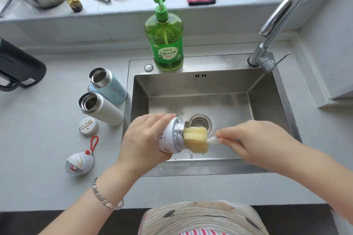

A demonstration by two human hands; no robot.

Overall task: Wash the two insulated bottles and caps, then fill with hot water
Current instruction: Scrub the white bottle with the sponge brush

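Over the sink, left hand curls its fingers round the probably slippery cap; right hand pinches the soft sponge brush.

A home kitchen: steel sink, faucet, dish soap.

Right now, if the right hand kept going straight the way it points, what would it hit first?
Its brush leads: the yellow sponge sits at the mouth of the cap that the left hand holds, so the right hand would likely push it into that cap first.
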